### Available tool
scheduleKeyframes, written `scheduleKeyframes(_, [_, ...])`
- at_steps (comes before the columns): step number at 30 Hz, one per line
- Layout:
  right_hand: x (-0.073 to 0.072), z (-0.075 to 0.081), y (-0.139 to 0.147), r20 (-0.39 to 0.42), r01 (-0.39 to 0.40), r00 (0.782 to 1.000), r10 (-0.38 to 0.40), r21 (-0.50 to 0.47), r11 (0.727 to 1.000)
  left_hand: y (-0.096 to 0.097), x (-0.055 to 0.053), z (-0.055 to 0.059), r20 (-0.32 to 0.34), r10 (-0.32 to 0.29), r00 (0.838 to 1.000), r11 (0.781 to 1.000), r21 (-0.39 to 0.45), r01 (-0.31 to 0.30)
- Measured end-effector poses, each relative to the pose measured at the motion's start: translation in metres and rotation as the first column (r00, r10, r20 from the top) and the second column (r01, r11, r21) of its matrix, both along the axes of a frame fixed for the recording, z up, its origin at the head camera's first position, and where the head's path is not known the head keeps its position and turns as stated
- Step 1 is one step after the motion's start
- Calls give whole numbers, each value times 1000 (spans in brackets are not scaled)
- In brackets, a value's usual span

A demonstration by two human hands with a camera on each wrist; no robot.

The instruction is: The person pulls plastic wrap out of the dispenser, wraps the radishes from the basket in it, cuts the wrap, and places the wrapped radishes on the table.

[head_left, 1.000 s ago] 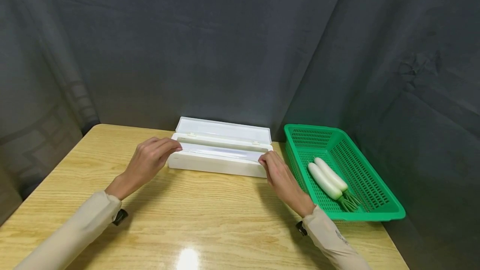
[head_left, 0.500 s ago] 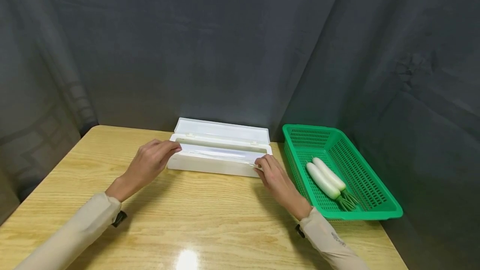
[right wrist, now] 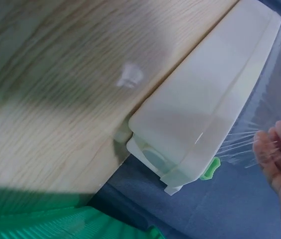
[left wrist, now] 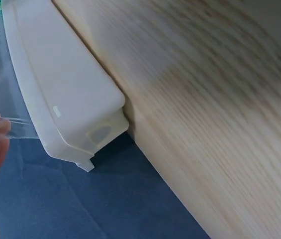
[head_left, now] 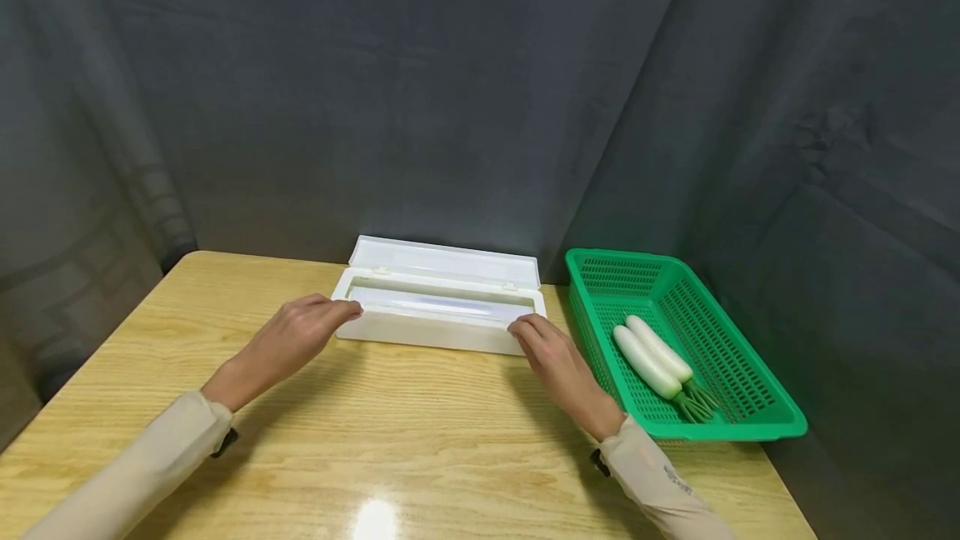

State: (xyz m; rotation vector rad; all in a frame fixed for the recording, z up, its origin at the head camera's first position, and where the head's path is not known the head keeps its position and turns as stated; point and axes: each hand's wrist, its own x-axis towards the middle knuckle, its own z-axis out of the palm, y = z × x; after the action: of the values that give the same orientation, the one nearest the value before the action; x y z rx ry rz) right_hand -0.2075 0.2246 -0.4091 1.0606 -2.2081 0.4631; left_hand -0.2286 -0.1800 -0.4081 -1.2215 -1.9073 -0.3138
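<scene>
Left hand (head_left: pixel 288 337) pinches the left end of the clear film (left wrist: pixel 3 89), thumb to fingertips; right hand (head_left: pixel 557 363) has a matching pinch on the right end. Film runs from the white box (head_left: pixel 427 332) to both hands. Box is at the far side of the table (head_left: pixel 420 440), lid (head_left: pixel 446 262) tipped back. Green basket (head_left: pixel 720 432) just to its right, two white radishes (head_left: pixel 647 361) inside.

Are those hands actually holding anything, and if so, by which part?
Yes, clear film: the left hand pinches near one end of its edge, the right hand near the other.
</scene>
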Motion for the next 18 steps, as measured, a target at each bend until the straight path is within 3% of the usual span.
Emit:
scheduleKeyframes(10, [1,3,-1,57,-5,998,8,-45,999,-9,2,-8,-8,-13,1000,997,-79,13])
scheduleKeyframes(18, [-3,4,-1,42,6,999,-3,-64,998,-1,-4,-22,-22,61,998,995,-76,-63])
